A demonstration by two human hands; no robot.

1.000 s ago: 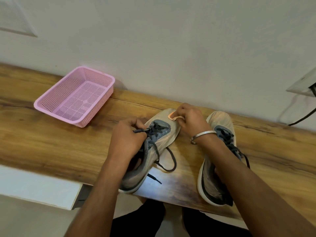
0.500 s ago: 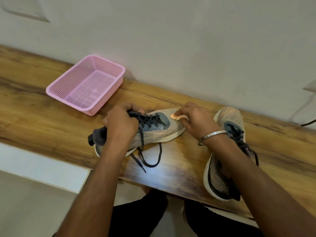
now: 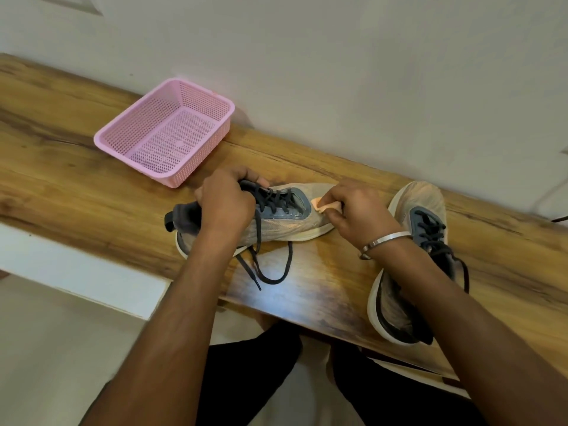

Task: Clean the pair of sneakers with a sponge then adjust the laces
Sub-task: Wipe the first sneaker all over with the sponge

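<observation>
A person's two bare arms reach over a wooden shelf (image 3: pixel 76 167) set against a pale wall (image 3: pixel 338 72). The left hand (image 3: pixel 226 202) grips the collar of a grey sneaker (image 3: pixel 276 226) lying across the shelf, toe pointing right, its dark laces (image 3: pixel 270 269) trailing loose towards the near edge. The right hand (image 3: pixel 358 210), a metal bangle (image 3: pixel 384 242) on its wrist, pinches a small orange sponge (image 3: pixel 322 206) against that sneaker's toe area. The second sneaker (image 3: pixel 412 259) stands to the right, partly hidden by the right forearm. A pink mesh basket (image 3: pixel 123 149) sits to the left, near the wall.
</observation>
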